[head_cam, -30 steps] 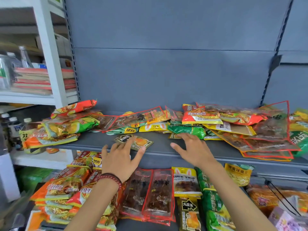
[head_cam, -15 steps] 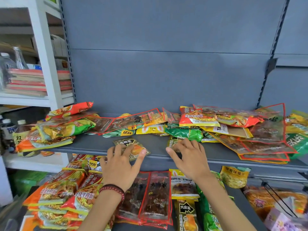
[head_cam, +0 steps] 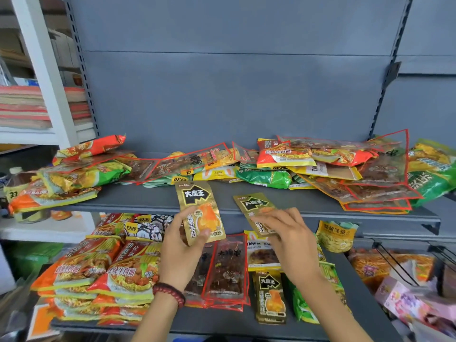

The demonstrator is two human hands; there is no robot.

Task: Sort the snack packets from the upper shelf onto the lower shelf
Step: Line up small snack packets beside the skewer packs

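Packets (head_cam: 271, 177) mostly remain above; left hand (head_cam: 182, 245) and right hand (head_cam: 288, 236) each pinch a gold packet (head_cam: 199, 213), matching one (head_cam: 270, 296) below.

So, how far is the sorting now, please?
Partly done. The lower shelf already holds grouped packets: noodle bags, dark red-edged packs and one gold packet. In hand: the left hand and right hand each hold a matching gold packet, at and. Left: the upper shelf still carries a long mixed pile.
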